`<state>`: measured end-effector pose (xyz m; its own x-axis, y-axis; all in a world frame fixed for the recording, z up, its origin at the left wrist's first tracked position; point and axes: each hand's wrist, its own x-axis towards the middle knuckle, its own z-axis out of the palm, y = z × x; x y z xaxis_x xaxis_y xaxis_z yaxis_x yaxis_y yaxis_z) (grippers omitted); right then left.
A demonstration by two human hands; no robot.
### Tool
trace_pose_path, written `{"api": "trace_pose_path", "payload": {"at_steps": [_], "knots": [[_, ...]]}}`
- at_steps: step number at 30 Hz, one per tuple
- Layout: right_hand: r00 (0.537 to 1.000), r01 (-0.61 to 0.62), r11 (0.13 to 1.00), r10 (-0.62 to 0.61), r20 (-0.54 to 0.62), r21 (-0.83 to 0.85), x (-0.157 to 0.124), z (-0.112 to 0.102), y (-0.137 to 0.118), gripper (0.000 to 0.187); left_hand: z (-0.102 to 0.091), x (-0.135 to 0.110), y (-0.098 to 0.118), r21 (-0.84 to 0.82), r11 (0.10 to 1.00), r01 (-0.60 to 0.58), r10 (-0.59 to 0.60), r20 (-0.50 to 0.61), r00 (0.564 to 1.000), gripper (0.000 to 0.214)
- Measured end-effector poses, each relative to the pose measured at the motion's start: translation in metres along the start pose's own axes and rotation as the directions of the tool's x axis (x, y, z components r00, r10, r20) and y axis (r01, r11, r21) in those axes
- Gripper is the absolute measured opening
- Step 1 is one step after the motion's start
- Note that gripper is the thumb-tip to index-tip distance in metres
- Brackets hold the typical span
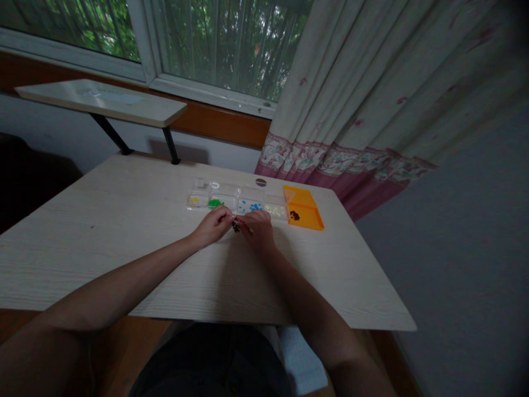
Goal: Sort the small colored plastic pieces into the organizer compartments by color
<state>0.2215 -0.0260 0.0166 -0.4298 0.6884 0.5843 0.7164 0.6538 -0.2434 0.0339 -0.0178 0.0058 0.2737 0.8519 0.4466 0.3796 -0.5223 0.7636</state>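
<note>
My left hand and my right hand meet over the middle of the table, fingers closed in a pinch. Between the fingertips hangs a small cluster of dark pieces, too small to make out exactly. Just beyond the hands is a row of clear plastic boxes with lids folded back. They hold small yellow pieces, green pieces, blue pieces and pale yellow pieces. To the right, an open orange box has dark brown pieces in it.
The pale wooden table carries a raised shelf on black legs at its back left. A round dark spot shows behind the boxes. Beyond stand a window and a patterned curtain, with a wall on the right.
</note>
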Motion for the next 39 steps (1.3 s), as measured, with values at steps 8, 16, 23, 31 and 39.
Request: {"api": "trace_pose_path", "payload": {"at_steps": [8, 16, 23, 31, 39], "knots": [[0.999, 0.032, 0.999, -0.033, 0.019, 0.025, 0.001, -0.002, 0.002, 0.026, -0.002, -0.001, 0.002, 0.006, 1.000, -0.014, 0.014, -0.012, 1.000, 0.030], [0.999, 0.006, 1.000, -0.006, 0.043, 0.001, 0.001, 0.000, 0.004, 0.028, 0.003, -0.002, -0.009, -0.007, 0.999, -0.035, 0.035, -0.020, 0.999, 0.026], [1.000, 0.013, 1.000, -0.013, 0.001, 0.019, 0.001, 0.001, 0.004, 0.022, 0.002, -0.002, -0.007, -0.002, 0.999, -0.033, 0.033, -0.016, 0.999, 0.028], [0.999, 0.037, 0.999, -0.037, -0.023, -0.013, 0.000, 0.000, 0.003, 0.020, -0.001, -0.001, -0.002, 0.005, 1.000, 0.004, -0.004, 0.009, 1.000, 0.033], [0.909, -0.319, 0.944, 0.278, -0.312, -0.090, -0.001, -0.030, 0.066, 0.022, -0.005, -0.002, -0.007, 0.037, 0.999, 0.005, -0.005, 0.008, 1.000, 0.027]]}}
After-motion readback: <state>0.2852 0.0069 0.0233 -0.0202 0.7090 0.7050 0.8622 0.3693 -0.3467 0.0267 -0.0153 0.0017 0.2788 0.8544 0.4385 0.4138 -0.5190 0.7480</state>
